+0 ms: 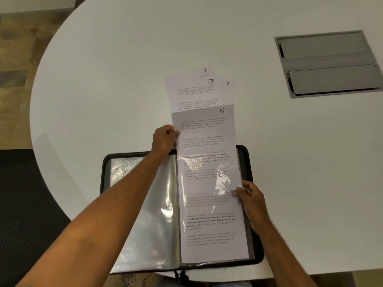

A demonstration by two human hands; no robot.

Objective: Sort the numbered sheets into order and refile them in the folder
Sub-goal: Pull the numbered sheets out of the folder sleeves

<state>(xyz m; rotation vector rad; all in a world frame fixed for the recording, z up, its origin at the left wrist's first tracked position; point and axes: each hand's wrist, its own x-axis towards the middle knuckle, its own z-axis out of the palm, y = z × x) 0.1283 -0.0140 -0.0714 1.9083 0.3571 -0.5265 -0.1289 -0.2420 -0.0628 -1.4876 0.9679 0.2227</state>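
Black zip folder (pixel 257 253) lies open at the near edge of the white table (pixel 124 69), clear sleeves (pixel 145 214) on its left side and a printed page already in the right-hand sleeve. Sheet 5 (pixel 204 129) sits half inside that right sleeve, its top part sticking out past the folder; the left hand (pixel 163 139) pinches its left edge and the right hand (pixel 249 193) pinches the sleeve's right edge. Beyond it, sheet 3 (pixel 194 92) lies flat over two more numbered sheets.
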